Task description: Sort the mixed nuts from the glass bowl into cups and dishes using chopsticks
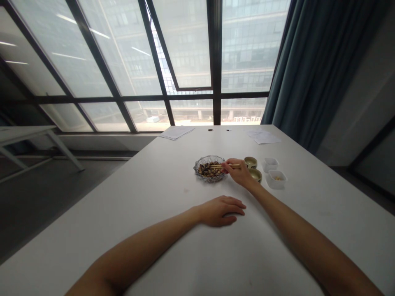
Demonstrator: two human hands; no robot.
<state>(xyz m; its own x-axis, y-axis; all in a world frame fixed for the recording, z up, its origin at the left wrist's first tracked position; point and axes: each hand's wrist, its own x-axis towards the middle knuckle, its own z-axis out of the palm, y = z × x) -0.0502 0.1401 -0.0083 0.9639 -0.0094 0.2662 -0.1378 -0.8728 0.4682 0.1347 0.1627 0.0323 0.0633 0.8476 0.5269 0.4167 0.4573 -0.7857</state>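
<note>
My right hand (pixel 237 170) grips a pair of chopsticks (pixel 235 165). Their tips reach into a clear faceted glass bowl (pixel 196 172), among small mixed brown and dark pieces (pixel 211 172) that look like nuts or seeds. Whether the tips pinch a piece is too small to tell. My left hand (pixel 222 210) lies flat on the white table with its fingers stretched to the right, holding nothing, nearer to me than the bowl. Partly hidden behind my right hand are two small olive-green bowls, one farther back (pixel 250 161) and one nearer (pixel 256 174).
Right of the green bowls stand two clear plastic tubs; the nearer tub (pixel 277 184) holds a few pale pieces, and the farther tub (pixel 270 163) sits behind it. Papers (pixel 177 132) and more sheets (pixel 263 136) lie along the table's far edge, with a small dark disc (pixel 210 130) between them.
</note>
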